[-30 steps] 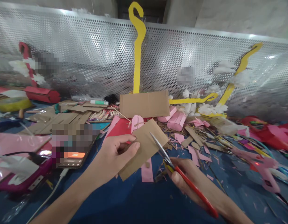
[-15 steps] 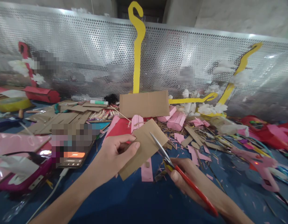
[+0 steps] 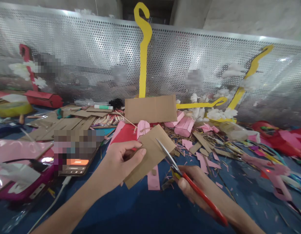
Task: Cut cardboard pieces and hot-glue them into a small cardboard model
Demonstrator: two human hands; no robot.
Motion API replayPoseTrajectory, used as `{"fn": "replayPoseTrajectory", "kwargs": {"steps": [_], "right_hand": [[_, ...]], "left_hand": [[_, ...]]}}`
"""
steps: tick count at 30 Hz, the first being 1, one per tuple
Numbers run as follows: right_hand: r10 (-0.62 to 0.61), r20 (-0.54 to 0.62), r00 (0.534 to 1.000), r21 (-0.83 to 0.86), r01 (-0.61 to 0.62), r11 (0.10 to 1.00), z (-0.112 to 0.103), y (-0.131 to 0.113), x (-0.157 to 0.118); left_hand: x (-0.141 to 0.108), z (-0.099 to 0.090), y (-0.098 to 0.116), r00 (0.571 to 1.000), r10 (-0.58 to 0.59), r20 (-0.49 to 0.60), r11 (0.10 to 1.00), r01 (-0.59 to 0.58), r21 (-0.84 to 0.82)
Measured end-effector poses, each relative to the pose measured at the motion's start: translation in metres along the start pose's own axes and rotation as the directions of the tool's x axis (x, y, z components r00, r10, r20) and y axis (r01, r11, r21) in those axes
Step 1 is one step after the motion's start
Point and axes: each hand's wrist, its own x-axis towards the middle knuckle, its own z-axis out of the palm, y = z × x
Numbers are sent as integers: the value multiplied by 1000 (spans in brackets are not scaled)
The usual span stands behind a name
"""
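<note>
My left hand (image 3: 123,162) pinches the left edge of a flat brown cardboard piece (image 3: 152,152), which is tilted above the blue table. Red-handled scissors (image 3: 187,175) are in my right hand (image 3: 199,185), to the right of the cardboard. Their blades point up and left, with the tip over the cardboard's face. Beyond the hands, a larger cardboard panel (image 3: 150,109) stands upright in front of a tall yellow hooked strip (image 3: 143,65). A pink paper strip (image 3: 153,178) lies partly beneath the held piece.
A phone (image 3: 79,162) with a white cable lies at left, beside cardboard strips (image 3: 65,126). Pink paper scraps (image 3: 202,162) and a pink glue gun (image 3: 272,172) are at right. A perforated metal panel (image 3: 92,58) stands behind, with a red hooked piece (image 3: 43,98) at far left.
</note>
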Motion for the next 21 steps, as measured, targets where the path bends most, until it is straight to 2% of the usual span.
{"fn": "replayPoseTrajectory", "kwargs": {"steps": [5, 10, 15, 19, 21], "right_hand": [[-17, 3, 1000, 13, 17, 1000, 0, -3, 0], [-8, 11, 1000, 17, 8, 1000, 0, 0, 0], [-26, 22, 999, 31, 26, 999, 0, 1, 1], [-48, 21, 999, 7, 47, 999, -1, -6, -1], [-32, 30, 999, -11, 33, 999, -4, -11, -2]], "left_hand": [[-1, 2, 4, 1000, 15, -5, 1000, -15, -4], [-2, 3, 5, 997, -27, -68, 1000, 26, -16], [3, -1, -1, 999, 40, -6, 999, -40, -12], [4, -6, -2, 998, 63, 2, 998, -63, -14], [5, -10, -3, 997, 70, -27, 997, -70, -23]]}}
